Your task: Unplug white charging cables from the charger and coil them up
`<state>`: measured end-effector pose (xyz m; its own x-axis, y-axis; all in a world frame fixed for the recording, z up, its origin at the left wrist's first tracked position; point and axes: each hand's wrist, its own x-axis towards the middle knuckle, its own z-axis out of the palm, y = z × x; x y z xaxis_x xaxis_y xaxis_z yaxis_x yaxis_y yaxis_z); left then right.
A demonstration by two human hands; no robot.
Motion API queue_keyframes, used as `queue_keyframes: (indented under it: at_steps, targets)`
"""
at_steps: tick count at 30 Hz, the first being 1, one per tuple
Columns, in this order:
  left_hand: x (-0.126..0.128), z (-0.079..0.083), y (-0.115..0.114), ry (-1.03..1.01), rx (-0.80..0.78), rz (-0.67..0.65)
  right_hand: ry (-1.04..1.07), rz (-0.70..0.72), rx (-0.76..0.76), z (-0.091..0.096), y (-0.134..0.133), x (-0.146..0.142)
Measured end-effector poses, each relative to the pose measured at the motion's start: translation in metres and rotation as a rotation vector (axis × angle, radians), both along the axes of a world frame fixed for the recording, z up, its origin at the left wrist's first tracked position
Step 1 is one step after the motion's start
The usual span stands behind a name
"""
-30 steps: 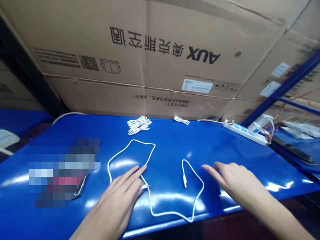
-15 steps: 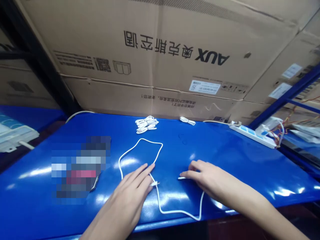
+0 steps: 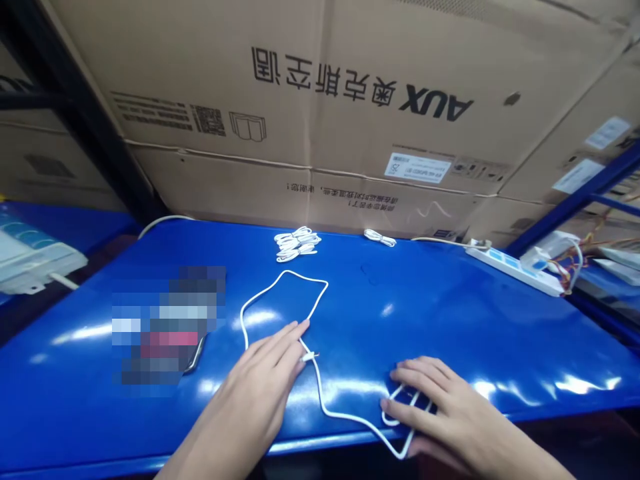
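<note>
1. A cardboard box [image 3: 320, 150] stood along the far side.
2. The blue table [image 3: 345, 303] stretched before it.
3. The white cable [image 3: 350, 417] lay on the table between both hands, one bend apparently past the front edge; that overhang could have dragged slack off.
4. The left hand [image 3: 265, 380] rested palm-down over the cable; whether it pinched, I couldn't tell. Lifting early might have freed that strand.
5. The right hand [image 3: 447, 410] spread its fingers over small loops, its hold unclear; too slack, and they could have sprung open.
6. A plug [image 3: 309, 358] crossed the cable, a possible snag.
</note>
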<state>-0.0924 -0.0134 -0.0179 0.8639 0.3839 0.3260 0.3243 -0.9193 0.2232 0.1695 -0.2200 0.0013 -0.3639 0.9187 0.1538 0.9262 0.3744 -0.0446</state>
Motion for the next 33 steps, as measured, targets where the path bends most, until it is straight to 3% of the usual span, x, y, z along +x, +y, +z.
queue_keyframes:
  at_steps: [4,7,11,14,16,21,24,27,29,31,33]
  targets:
    - [-0.001,0.004,-0.002,0.038,0.000,-0.040,0.092,0.016,0.032,0.007,0.005,-0.015]
    - [-0.003,0.002,-0.002,0.048,-0.005,-0.033,0.131,0.105,0.042,0.010,0.012,-0.026]
    - [-0.007,-0.006,0.000,0.097,-0.015,-0.044,0.437,0.143,-0.047,-0.008,0.023,-0.044]
    - [-0.008,-0.007,0.000,0.111,-0.028,-0.056,0.802,0.221,-0.089,-0.022,0.035,-0.065]
    - [-0.007,-0.003,-0.001,0.109,-0.048,-0.060,1.177,0.200,-0.075,-0.021,0.047,-0.082]
    - [-0.005,0.008,-0.004,0.048,-0.087,-0.049,2.250,-0.179,-0.028,0.013,0.083,-0.107]
    - [-0.005,0.008,-0.004,-0.007,-0.084,-0.011,2.496,-0.380,-0.023,0.028,0.099,-0.101]
    - [-0.006,0.006,-0.003,-0.002,-0.077,-0.004,2.408,-0.521,0.076,0.025,0.104,-0.084]
    - [-0.006,0.006,-0.003,0.010,-0.085,-0.012,2.169,-0.588,0.132,0.018,0.102,-0.069]
    - [-0.006,0.007,-0.003,0.016,-0.096,-0.020,1.735,-0.604,0.066,0.012,0.096,-0.056]
    - [-0.006,0.008,-0.004,0.017,-0.090,-0.027,1.173,-0.513,-0.060,0.007,0.090,-0.047]
